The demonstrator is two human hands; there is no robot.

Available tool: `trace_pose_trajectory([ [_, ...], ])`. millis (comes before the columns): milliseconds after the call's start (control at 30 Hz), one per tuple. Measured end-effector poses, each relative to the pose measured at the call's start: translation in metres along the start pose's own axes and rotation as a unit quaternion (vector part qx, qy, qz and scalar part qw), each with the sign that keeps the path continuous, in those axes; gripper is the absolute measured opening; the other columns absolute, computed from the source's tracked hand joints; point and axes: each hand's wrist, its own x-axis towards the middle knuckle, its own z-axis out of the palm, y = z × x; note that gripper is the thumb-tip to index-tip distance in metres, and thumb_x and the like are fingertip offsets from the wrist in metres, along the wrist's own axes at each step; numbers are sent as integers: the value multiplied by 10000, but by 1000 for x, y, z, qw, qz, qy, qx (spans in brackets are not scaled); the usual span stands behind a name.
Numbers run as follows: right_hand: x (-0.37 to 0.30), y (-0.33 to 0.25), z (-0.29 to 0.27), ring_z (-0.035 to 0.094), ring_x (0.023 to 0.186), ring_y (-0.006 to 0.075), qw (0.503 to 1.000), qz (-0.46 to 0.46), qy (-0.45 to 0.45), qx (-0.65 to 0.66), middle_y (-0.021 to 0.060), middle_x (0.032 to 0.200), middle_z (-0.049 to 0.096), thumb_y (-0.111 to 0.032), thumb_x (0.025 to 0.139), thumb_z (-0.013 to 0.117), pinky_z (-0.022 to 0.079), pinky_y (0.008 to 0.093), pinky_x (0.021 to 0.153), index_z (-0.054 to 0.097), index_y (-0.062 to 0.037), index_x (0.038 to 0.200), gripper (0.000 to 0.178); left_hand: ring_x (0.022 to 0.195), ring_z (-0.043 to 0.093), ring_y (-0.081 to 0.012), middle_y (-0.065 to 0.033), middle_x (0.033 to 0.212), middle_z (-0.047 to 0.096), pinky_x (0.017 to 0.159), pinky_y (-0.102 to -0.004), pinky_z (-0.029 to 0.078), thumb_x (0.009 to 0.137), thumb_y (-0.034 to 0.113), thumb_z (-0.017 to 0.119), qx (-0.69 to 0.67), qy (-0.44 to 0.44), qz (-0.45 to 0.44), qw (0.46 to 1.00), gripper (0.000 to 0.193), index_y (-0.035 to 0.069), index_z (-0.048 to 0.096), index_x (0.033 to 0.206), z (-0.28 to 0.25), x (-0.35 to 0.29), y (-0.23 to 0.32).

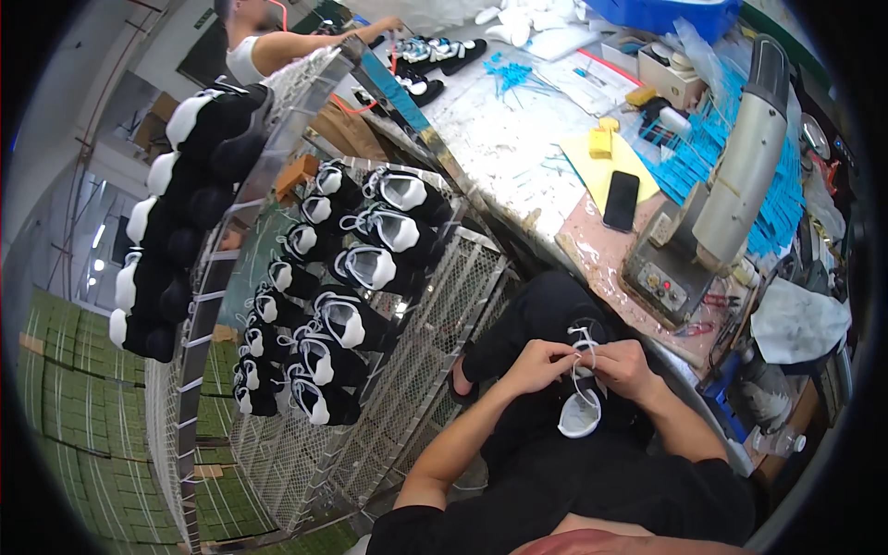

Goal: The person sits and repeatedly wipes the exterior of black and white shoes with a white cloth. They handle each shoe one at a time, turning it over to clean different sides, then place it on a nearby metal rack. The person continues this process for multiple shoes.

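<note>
At lower centre of the frame, left hand [548, 364] and right hand [623, 367] both pinch the lace [574, 372] at the shoe [579, 418]; uneven tension could make it slip or snarl.

mesh rack [467, 277] blocks left, machine [745, 171] right; tabletop [504, 166] passable between.

v bright tbl [504, 139], some glare; fisheye warp, blk crnrs
</note>
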Motion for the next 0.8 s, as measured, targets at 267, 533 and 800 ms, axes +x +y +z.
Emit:
trace_pose_trajectory([
  [267, -9, -25, 10, 681, 618, 121, 943, 263, 61, 193, 108, 789, 742, -39, 865, 756, 514, 263, 549, 752, 17, 961, 112, 602, 513, -81, 47, 658, 503, 552, -283, 427, 1000, 151, 577, -269, -9, 70, 961, 284, 35, 485, 759, -17, -6, -19],
  [533, -49, -36, -35, 646, 510, 222, 817, 558, -98, 107, 107, 615, 656, -153, 932, 700, 486, 309, 501, 748, 24, 898, 186, 823, 678, -167, -85, 880, 698, 737, -330, 512, 973, 173, 647, 141, 61, 103, 983, 154, 26, 602, 978, -12, -52, -41],
  [800, -24, -36, -27, 695, 848, 338, 937, 318, -138, 42, 138, 1054, 677, -103, 871, 724, 562, 398, 736, 689, -48, 1128, 265, 832, 677, -155, -83, 915, 692, 735, -315, 526, 957, 159, 677, 125, 59, 123, 983, 194, 22, 635, 1087, 15, -38, -13],
])
